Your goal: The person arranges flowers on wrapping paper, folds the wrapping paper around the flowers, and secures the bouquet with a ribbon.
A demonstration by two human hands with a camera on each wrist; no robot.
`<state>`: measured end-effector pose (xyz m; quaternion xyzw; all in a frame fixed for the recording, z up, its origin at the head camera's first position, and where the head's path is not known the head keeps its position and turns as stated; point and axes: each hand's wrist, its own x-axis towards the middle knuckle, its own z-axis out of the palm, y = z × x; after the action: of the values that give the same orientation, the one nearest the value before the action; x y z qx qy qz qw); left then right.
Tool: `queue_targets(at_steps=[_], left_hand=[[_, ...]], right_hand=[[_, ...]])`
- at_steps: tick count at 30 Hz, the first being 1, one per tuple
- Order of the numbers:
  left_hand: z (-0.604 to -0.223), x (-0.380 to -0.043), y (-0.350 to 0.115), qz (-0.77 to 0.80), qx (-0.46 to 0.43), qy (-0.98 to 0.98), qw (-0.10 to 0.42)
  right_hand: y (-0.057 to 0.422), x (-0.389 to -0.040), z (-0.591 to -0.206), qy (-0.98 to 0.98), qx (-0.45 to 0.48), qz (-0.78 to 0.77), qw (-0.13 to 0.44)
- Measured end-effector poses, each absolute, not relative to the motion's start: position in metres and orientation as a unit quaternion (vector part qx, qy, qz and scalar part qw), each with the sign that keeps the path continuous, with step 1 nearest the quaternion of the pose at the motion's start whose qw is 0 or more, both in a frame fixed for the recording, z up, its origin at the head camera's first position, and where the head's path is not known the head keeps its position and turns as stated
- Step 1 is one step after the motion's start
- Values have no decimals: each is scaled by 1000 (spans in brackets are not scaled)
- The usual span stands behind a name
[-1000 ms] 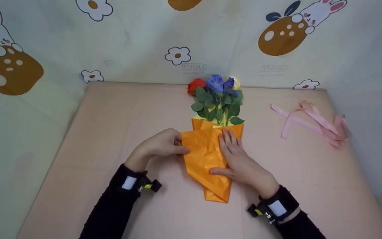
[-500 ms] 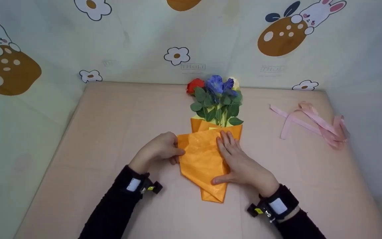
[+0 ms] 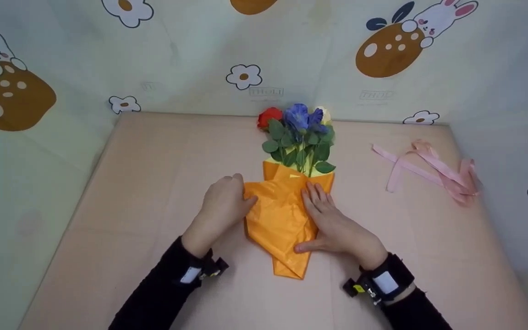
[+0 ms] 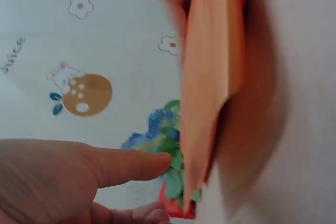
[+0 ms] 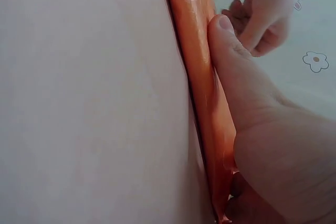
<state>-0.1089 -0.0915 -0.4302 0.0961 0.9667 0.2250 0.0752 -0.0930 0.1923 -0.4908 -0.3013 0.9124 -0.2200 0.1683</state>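
A bouquet of red, blue and cream flowers [image 3: 297, 117] with green leaves lies wrapped in orange paper [image 3: 275, 220], yellow paper showing at its neck. My right hand [image 3: 337, 227] rests on the wrap's right side with straight fingers spread, the thumb low across the front. At the upper left edge of the wrap is my left hand [image 3: 225, 201]; its thumb overlaps the paper in the head view. In the left wrist view, the straight thumb [image 4: 136, 165] and a finger stand just off the paper edge, nothing between them.
A tangled pink ribbon [image 3: 452, 176] lies on the table [image 3: 154, 160] to the right of the bouquet. Behind the table hangs a pale backdrop [image 3: 190, 55] printed with rabbits and flowers. Both wrists wear black straps with small cameras.
My left hand pinched the wrap's left edge, then came off it and turned, knuckles up. The wrap's lower end shifted slightly left. My right hand stayed on the paper.
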Motion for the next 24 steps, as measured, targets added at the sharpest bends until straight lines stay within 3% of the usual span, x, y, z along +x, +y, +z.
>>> queue_targets(at_steps=[3,6,9,18,24], left_hand=[[-422,-94,-77,206,218,954,23],[-426,-81,-66,160,351,921,49],[-438,-75,-61,97,413,900,102],[-461,-69,-70,40,392,892,220],[-462,-67,-71,16,383,899,209]], right_hand=[[191,-93,-490,914,-302,-217,164],[190,-92,-490,912,-311,-215,158],[189,-92,-489,909,-322,-216,151],[196,-90,-481,912,-337,-168,160],[199,-94,-482,910,-351,-141,166]])
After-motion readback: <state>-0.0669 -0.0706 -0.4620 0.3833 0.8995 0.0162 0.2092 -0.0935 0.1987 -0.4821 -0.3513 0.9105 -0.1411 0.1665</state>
